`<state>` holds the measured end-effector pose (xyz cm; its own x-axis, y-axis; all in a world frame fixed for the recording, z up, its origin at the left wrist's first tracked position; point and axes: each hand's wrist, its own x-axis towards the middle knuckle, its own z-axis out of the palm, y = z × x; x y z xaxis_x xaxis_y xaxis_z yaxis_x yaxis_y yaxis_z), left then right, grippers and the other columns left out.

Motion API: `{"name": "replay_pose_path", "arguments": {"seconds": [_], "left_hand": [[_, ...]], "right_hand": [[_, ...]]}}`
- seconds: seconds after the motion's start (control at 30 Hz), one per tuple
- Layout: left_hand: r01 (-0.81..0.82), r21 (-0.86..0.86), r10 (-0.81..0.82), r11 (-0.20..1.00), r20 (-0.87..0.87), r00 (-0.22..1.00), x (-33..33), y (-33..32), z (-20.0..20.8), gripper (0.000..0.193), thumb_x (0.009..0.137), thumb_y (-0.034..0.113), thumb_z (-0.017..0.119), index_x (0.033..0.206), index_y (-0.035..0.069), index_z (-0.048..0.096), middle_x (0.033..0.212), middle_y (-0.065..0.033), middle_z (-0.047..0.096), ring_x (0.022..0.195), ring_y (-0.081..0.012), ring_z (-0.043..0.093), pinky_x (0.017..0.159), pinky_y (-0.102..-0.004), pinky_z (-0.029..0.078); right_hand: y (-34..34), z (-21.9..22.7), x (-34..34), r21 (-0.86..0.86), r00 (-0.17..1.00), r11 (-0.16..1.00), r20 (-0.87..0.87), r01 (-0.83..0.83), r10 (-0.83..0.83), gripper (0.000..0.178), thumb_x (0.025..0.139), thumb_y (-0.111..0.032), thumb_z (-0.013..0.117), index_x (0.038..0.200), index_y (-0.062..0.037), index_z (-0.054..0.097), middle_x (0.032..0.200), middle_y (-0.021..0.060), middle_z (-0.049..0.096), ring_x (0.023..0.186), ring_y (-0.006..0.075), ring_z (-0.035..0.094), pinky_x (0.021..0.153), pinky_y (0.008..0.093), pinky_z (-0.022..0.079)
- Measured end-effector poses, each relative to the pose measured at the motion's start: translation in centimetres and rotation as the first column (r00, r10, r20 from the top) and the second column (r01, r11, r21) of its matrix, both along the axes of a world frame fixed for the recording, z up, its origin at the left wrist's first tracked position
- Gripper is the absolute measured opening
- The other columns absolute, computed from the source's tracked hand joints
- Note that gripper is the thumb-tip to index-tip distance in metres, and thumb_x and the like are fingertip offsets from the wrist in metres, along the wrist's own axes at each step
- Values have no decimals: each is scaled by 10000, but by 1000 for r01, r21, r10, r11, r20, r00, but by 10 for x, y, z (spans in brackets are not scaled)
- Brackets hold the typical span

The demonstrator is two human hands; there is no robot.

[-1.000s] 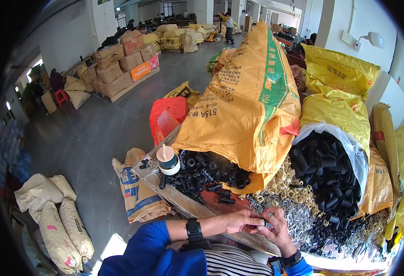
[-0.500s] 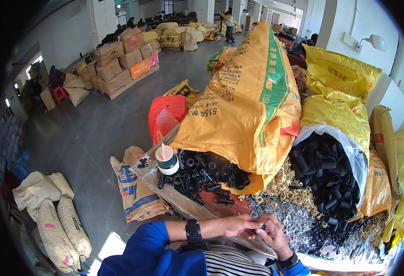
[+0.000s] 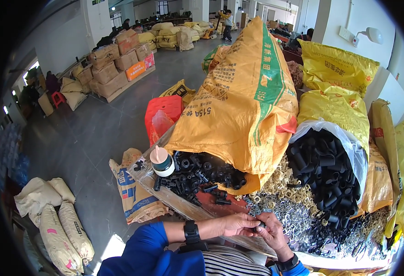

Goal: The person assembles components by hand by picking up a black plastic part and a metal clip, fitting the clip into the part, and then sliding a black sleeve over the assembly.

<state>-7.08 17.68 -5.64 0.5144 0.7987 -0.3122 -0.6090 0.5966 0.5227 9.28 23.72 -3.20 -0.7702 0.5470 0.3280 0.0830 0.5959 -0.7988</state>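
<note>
Close to the front edge of the table, my left hand (image 3: 237,224) and my right hand (image 3: 272,233) meet. Their fingertips pinch a small black part (image 3: 260,226) between them; fingers cover most of it, so its exact kind is hidden. Just beyond lies a heap of black plastic fittings (image 3: 197,171), spilling from the mouth of a big orange woven sack (image 3: 238,115). To the right of my hands spread small silvery metal pieces (image 3: 282,209) and brass-coloured ring-like pieces (image 3: 280,186). A bag of short black tubes (image 3: 323,165) gapes farther right.
A lidded cup (image 3: 162,162) stands at the table's left edge, near a red plastic stool (image 3: 163,110). Yellow sacks (image 3: 335,110) crowd the right side. Filled sacks (image 3: 59,230) lie on the floor at left. Cardboard boxes (image 3: 110,71) are stacked farther back, and a person (image 3: 228,25) stands beyond.
The small black part shows more between my fingertips, and my right fingers have shifted slightly around it. The whole view has moved a little; the surrounding things stay in place.
</note>
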Motion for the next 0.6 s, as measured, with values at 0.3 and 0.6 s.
{"name": "replay_pose_path", "arguments": {"seconds": [0.3, 0.6], "left_hand": [[29, 7, -29, 1000, -61, 998, 5, -4, -2, 232, 809, 220, 509, 984, 68, 507, 805, 5, 544, 717, -76, 548, 646, -190, 475], [11, 95, 4, 995, -156, 988, 6, -1, -3, 242, 795, 232, 536, 971, 66, 525, 784, 21, 543, 689, -62, 539, 565, -175, 451]], "right_hand": [[-10, 3, -1, 290, 987, 957, 152, 10, -56, 371, 699, -284, 597, 975, -40, 548, 899, 101, 492, 807, 254, 459, 724, 340, 353], [-12, -1, 1, 211, 995, 976, 66, 58, -73, 425, 682, -299, 612, 1006, -36, 529, 908, 121, 486, 809, 267, 457, 726, 353, 357]]}}
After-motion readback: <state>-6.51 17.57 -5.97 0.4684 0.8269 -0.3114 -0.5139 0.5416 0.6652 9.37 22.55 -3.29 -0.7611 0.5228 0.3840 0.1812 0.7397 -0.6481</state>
